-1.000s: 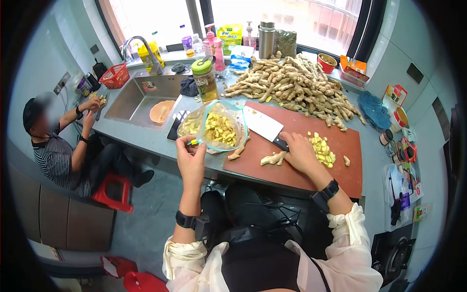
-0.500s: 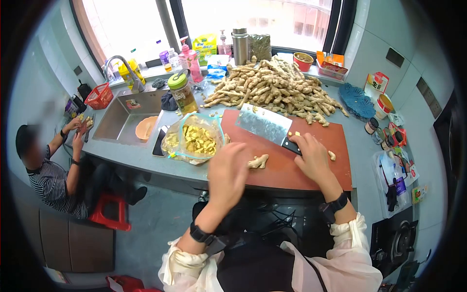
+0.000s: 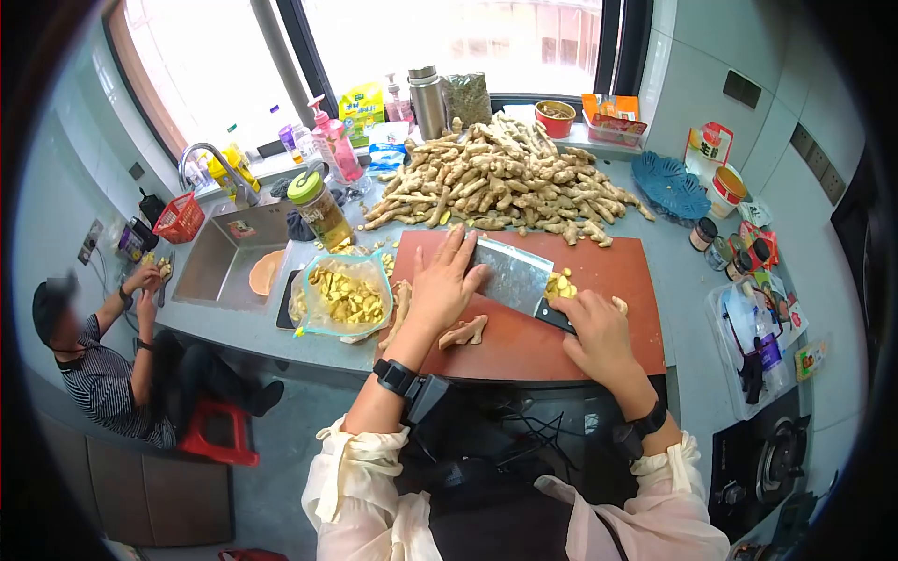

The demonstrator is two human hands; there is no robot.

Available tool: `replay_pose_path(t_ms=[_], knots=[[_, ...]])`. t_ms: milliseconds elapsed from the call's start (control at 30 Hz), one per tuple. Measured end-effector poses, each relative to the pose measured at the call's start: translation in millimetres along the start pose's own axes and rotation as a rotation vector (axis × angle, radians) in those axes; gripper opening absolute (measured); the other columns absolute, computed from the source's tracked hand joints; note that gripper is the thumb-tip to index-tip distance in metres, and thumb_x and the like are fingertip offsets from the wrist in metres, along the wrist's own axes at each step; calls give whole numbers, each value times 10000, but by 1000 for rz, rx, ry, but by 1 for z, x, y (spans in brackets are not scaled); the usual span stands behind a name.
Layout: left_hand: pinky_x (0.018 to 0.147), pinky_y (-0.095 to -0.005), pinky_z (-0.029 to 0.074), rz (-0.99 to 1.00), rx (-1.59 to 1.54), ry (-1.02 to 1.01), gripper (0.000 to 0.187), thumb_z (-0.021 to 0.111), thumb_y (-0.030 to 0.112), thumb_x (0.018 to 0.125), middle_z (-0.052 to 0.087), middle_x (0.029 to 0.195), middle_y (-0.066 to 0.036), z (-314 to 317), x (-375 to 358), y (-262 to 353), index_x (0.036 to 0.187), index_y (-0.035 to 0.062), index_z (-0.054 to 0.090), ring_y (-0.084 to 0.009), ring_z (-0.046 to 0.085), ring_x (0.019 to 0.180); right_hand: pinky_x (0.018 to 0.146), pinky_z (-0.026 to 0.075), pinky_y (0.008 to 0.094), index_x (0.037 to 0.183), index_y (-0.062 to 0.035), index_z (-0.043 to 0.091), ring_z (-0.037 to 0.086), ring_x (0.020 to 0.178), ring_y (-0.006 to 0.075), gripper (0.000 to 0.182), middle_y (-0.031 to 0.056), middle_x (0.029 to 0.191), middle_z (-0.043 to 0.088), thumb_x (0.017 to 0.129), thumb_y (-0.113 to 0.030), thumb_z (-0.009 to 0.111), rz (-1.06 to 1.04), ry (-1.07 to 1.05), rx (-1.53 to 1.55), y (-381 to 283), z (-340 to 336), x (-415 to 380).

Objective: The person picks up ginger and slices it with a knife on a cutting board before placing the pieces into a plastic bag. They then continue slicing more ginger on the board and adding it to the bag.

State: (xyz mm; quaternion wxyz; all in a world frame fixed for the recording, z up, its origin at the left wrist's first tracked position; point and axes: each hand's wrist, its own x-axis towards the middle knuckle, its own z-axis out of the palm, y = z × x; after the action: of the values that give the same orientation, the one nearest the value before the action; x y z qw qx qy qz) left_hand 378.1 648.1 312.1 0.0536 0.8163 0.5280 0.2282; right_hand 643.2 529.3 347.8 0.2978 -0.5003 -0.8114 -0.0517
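Across the reddish-brown cutting board (image 3: 599,271) at center frame, the right hand (image 3: 599,338) is gripping the cleaver (image 3: 514,273) by its partly hidden handle, the left hand (image 3: 443,288) spreading beside its blade.

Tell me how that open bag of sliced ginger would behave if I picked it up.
The bag would likely sag, as its clear film looks thin and wrinkled. The many ginger slices inside may shift and weigh it down. With its mouth gaping, tilting could spill some.

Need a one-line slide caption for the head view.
Right hand grips a cleaver over the red board, left hand by its blade; ginger pile behind, bag of ginger pieces at left.
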Motion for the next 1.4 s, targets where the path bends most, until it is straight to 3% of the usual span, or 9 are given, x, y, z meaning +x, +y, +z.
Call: replay_pose_path(t_ms=[233,300,333,433,467,667,867,1200,1400], knots=[[1246,-604,207,-162,46,3,611,468,485,1076,376,1674,-116,16,0,-27,1577,136,456,-296,358,1540,745,520,427,1180,-79,669,656,888,316,483,98,955,604,702,-17,642,185,22,182,24,-14,-34],[1234,-603,242,-169,30,-24,594,483,468,1074,389,1664,-126,19,4,-23,1570,142,466,-314,365,1533,757,511,406,1241,-68,662,656,848,282,537,101,1013,653,709,-6,619,362,137,505,35,-19,-54],[1224,-603,265,-141,29,-19,588,541,433,1052,423,1641,-136,19,6,-15,1565,153,474,-324,390,1515,726,486,326,1312,-50,646,619,792,183,550,100,1068,684,767,11,602,456,106,587,43,-25,-67],[1223,-598,267,-63,-57,-108,590,593,397,1028,465,1609,-143,20,14,7,1558,162,484,-331,414,1496,683,445,246,1350,-9,625,564,736,111,533,97,1043,685,819,13,606,844,210,1070,43,-49,-93],[1209,-551,325,15,-93,-123,644,654,393,983,496,1584,-144,27,18,7,1558,159,483,-349,464,1457,625,411,199,1380,35,596,542,709,65,484,61,933,661,900,-27,604,895,289,1083,42,-54,-102],[1074,-460,503,120,-162,-435,883,827,373,818,521,1538,-205,35,39,45,1576,128,444,-397,589,1312,518,415,197,1381,50,561,528,553,79,457,74,797,640,975,-155,603,992,378,1185,37,-66,-154],[1058,-471,512,81,-67,-468,1131,944,447,638,579,1436,-153,58,48,66,1588,134,416,-342,569,1331,535,455,206,1369,45,548,555,561,99,423,92,816,663,997,-146,613,1127,337,1290,23,-46,-185],[996,-453,558,122,-22,-421,1075,979,360,595,555,1308,-164,72,39,85,1508,87,481,-363,590,1228,589,467,231,1375,20,539,560,657,99,377,58,853,645,1031,-131,566,1161,231,1275,8,-19,-196],[951,-478,569,39,-238,-377,892,933,189,680,557,1298,-206,80,27,92,1453,43,511,-423,657,1109,606,478,224,1348,18,537,566,641,102,342,75,863,641,1040,-130,541,1125,153,1349,-8,3,-183]])
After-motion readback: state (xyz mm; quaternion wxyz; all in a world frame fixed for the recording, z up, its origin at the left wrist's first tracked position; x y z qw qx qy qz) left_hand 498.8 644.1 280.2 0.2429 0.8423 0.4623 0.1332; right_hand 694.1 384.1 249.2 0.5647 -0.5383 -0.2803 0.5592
